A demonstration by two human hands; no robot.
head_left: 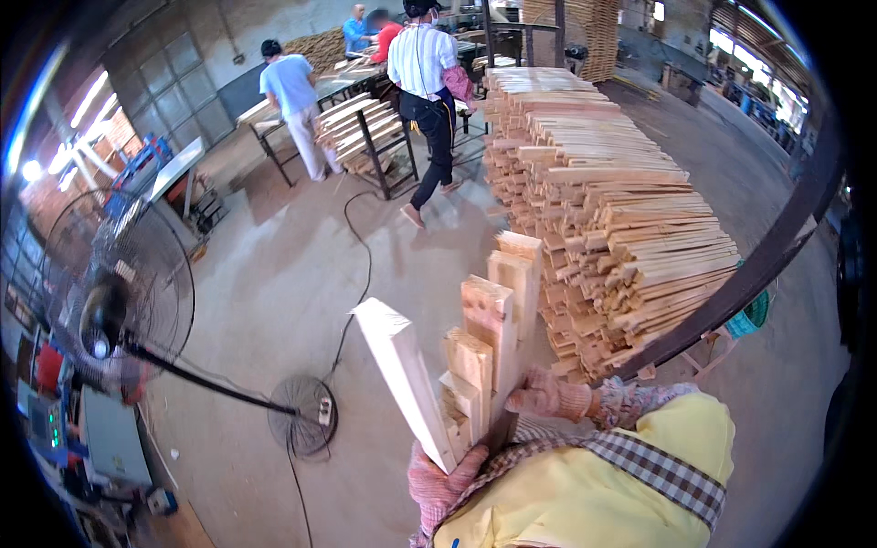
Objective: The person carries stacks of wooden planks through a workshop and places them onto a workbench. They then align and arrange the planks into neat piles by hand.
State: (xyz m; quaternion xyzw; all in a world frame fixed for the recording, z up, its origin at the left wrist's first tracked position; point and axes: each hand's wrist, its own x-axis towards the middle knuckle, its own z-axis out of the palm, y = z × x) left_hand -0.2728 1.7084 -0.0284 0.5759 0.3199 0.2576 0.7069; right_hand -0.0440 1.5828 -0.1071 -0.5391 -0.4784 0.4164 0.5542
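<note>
I carry a bundle of sawn wooden strips (pixel 489 315) against the front of my body, their uneven ends pointing up and away. One pale strip (pixel 397 365) leans out on the left side of the bundle. In a pinkish knitted glove, my left hand (pixel 443 479) is closed round the lower left of the bundle. My right hand (pixel 548 397), gloved too, grips its right side, with the fingertips partly hidden behind the wood. A yellow top and a brown checked apron strap (pixel 658 475) show below.
A large stack of wooden strips (pixel 630 210) stands ahead right, behind a dark metal bar (pixel 731 301). A pedestal fan (pixel 110 301) is at left, its base (pixel 306 416) and cable on the floor. Ahead, a person (pixel 425 73) walks near a rack of wood (pixel 361 132); others work beyond.
</note>
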